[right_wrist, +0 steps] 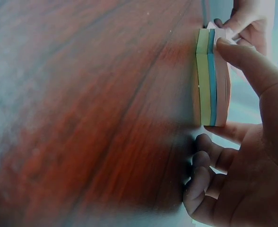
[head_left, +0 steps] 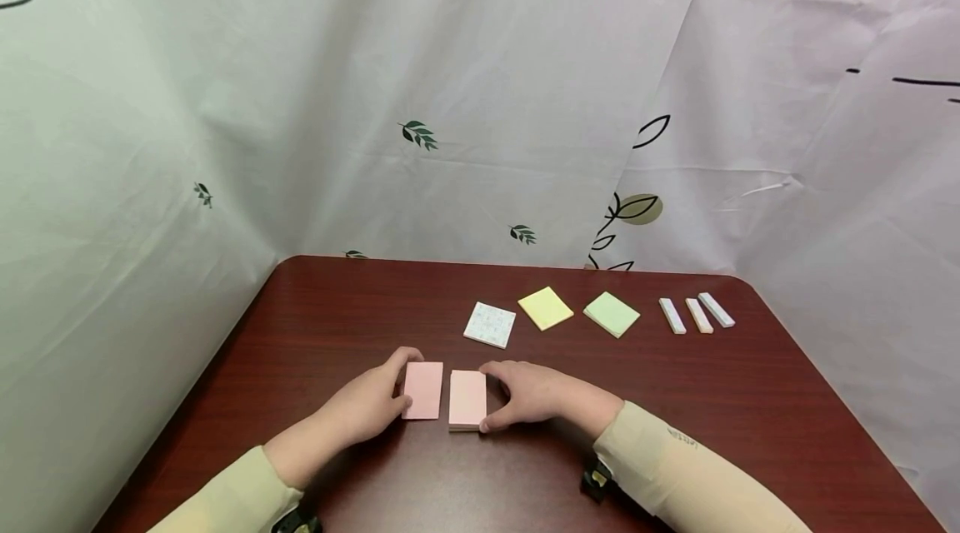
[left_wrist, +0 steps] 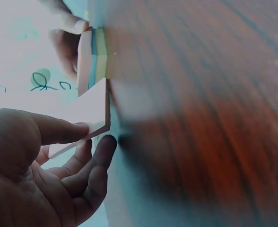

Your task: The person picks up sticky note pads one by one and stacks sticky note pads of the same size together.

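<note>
My left hand (head_left: 363, 404) pinches a thin pink sticky note pad (head_left: 423, 391) by its left edge, thumb at the near corner and fingers at the far one. In the left wrist view that pad (left_wrist: 94, 109) is tilted, one edge close over the table. Just right of it is a thicker stack of sticky notes (head_left: 468, 398), pale pink on top. My right hand (head_left: 528, 391) grips this stack between thumb and index finger, the other fingers curled beside it. Blue and yellow-green layers show along the stack's side (right_wrist: 205, 85) in the right wrist view.
Farther back on the dark red wooden table (head_left: 360, 300) lie a patterned white square pad (head_left: 490, 325), a yellow one (head_left: 546, 308) and a green one (head_left: 612, 314). Three narrow pale bars (head_left: 699, 316) lie at the back right. A printed white cloth (head_left: 480, 100) hangs behind.
</note>
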`<state>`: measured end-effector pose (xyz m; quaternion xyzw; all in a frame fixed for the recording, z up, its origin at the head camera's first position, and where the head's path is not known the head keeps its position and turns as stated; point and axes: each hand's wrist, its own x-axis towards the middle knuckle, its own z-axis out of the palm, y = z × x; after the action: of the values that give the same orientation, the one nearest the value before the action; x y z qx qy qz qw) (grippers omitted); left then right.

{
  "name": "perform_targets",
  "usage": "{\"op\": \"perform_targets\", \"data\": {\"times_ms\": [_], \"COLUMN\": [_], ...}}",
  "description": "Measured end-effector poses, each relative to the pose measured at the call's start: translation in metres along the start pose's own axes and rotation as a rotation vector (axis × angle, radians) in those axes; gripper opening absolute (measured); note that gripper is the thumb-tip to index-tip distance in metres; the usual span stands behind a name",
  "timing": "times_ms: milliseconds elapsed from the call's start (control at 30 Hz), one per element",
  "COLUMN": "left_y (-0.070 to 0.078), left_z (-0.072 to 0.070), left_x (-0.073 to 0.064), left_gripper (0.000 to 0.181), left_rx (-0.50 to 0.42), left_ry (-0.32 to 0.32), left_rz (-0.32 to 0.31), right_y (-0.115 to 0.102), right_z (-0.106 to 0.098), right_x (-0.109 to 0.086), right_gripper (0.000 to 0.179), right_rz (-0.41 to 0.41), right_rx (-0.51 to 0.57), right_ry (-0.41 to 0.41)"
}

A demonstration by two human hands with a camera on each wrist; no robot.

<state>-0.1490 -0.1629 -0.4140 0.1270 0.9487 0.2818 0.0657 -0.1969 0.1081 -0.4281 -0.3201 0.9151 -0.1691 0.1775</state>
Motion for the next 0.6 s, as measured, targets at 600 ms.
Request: {"op": "perform_targets", "data": {"times_ms": [600], "left_y": [0.004], "left_z": [0.002], "left_x": [0.009], "left_gripper": [0.057], "left_rx": [-0.682], "left_ry": [-0.18], "left_rz": [0.003], "right_y": [-0.001], "right_z": [-0.001], "right_x": [0.001], "right_gripper": [0.08], "right_rz": [0.015], "right_rx": [0.002], "right_ry": [-0.01]}}
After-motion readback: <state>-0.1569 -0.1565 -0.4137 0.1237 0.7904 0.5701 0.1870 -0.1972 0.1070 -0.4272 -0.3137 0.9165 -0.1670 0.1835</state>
